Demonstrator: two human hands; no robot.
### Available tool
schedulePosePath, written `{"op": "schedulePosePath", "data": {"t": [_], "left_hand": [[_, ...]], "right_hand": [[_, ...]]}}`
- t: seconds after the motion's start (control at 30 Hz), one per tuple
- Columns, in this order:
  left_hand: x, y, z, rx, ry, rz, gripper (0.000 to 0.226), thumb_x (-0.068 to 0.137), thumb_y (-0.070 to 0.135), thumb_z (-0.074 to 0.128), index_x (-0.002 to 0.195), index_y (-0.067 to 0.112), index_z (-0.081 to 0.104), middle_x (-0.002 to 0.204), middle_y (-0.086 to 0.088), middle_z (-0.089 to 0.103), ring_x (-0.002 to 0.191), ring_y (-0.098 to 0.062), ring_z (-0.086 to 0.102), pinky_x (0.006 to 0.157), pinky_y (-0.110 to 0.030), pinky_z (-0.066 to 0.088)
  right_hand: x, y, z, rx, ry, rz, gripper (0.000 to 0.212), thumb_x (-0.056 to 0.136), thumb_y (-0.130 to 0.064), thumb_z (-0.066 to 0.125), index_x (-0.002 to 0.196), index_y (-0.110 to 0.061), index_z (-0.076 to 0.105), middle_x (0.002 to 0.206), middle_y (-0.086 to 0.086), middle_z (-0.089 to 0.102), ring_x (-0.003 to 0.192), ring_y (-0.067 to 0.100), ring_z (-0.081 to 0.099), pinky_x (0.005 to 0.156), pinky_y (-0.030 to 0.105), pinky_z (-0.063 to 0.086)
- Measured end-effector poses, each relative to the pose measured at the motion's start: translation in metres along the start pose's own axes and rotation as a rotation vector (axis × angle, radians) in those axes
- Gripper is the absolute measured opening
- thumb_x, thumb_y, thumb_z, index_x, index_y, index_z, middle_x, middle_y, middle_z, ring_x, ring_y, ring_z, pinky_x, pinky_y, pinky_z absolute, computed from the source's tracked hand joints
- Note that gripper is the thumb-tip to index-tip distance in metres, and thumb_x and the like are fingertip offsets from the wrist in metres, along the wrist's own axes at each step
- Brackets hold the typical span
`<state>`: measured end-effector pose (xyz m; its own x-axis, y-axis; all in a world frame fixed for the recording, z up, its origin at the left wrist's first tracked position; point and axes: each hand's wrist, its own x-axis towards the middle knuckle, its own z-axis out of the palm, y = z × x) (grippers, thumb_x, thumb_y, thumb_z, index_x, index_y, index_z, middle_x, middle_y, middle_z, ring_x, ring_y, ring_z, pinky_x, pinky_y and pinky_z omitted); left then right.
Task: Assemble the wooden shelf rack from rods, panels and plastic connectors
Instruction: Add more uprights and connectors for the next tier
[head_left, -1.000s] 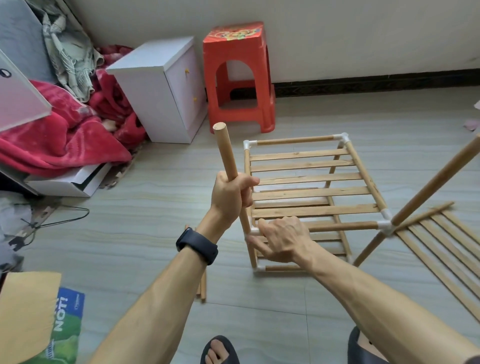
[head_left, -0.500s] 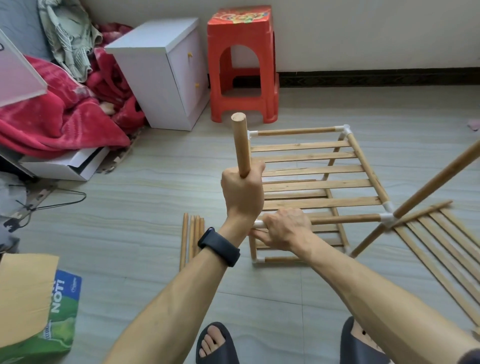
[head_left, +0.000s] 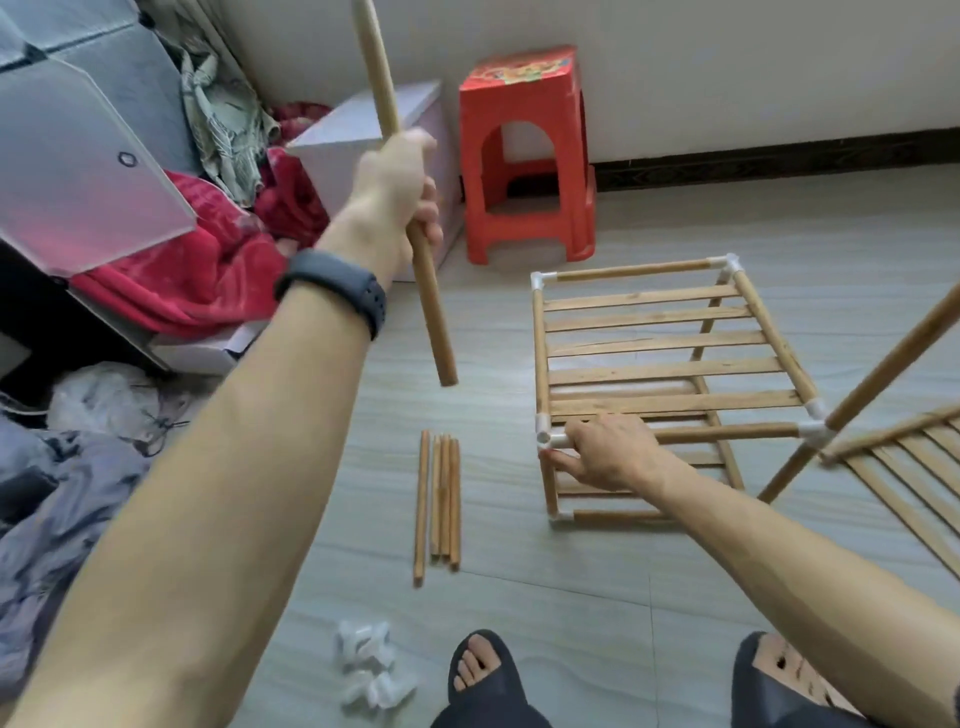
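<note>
1. The left hand (head_left: 400, 192) is raised, its fingers clamped round a wooden rod (head_left: 387, 104). The rod's long axis runs near upright, and its free lower end hangs above the floor (head_left: 675, 597).
2. The white corner connector (head_left: 544, 439) on the half-built rack (head_left: 660, 338) lies down and to the right of that lower end, well apart from it.
3. The right hand (head_left: 608, 452) is the nearer one. Its fingers curl round the front rail (head_left: 727, 432) just beside the connector, likely to steady the frame.
4. The next move probably calls for swinging the rod's lower end rightward and down onto the connector, keeping the axis upright so it seats.
5. On the pale floor, a bundle of loose rods (head_left: 439, 499) lies to the left of the rack, with spare connectors (head_left: 369, 670) near the feet. A second slatted panel (head_left: 914, 467) lies at the right edge.
6. Behind stand a red stool (head_left: 524, 150) and a white cabinet (head_left: 358, 124), with a red blanket (head_left: 208, 270) heaped at the left
</note>
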<state>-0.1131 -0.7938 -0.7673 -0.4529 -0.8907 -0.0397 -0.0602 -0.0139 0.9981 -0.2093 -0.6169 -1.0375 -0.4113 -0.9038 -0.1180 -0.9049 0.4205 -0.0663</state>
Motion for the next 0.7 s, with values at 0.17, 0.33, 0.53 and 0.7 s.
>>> {"op": "schedulePosePath", "data": {"t": [0.17,0.33,0.53,0.7], "left_hand": [[0.004,-0.134,-0.006,0.114,-0.053,-0.336,0.011,0.1,0.024,0.047,0.094,0.015,0.049,0.047,0.009,0.034,0.036,-0.008,0.032,0.047,-0.026,0.035],[0.013,-0.245,-0.008,0.303,-0.028,-0.542,0.041,0.095,0.018,0.04,0.133,0.003,0.049,0.071,-0.002,0.042,0.054,-0.015,0.038,0.053,-0.028,0.034],[0.009,-0.357,-0.02,0.428,-0.118,-0.669,0.055,0.1,0.008,0.039,0.154,0.003,0.027,0.119,-0.016,0.061,0.085,-0.021,0.062,0.08,-0.039,0.055],[0.002,-0.421,-0.032,0.689,-0.14,-0.585,0.047,0.097,0.011,0.05,0.144,0.012,0.041,0.119,-0.009,0.062,0.103,-0.027,0.063,0.083,-0.035,0.053]], "right_hand": [[-0.004,0.0,-0.009,0.117,0.008,-0.006,0.062,0.092,-0.077,0.037,0.112,-0.02,0.05,0.102,0.0,0.054,0.086,0.018,0.051,0.074,0.033,0.047],[0.015,-0.014,-0.015,0.106,0.258,-0.096,0.069,0.087,-0.076,0.033,0.123,-0.02,0.053,0.125,0.002,0.052,0.113,0.022,0.049,0.087,0.033,0.044],[0.047,-0.025,0.001,0.128,0.047,-0.033,0.08,0.091,-0.076,0.034,0.154,-0.027,0.03,0.169,0.005,0.005,0.154,0.03,0.007,0.123,0.047,0.018],[0.054,-0.025,0.013,0.089,0.06,-0.02,0.08,0.088,-0.077,0.032,0.152,-0.027,0.032,0.169,0.001,-0.008,0.154,0.03,0.001,0.122,0.048,0.023]]}}
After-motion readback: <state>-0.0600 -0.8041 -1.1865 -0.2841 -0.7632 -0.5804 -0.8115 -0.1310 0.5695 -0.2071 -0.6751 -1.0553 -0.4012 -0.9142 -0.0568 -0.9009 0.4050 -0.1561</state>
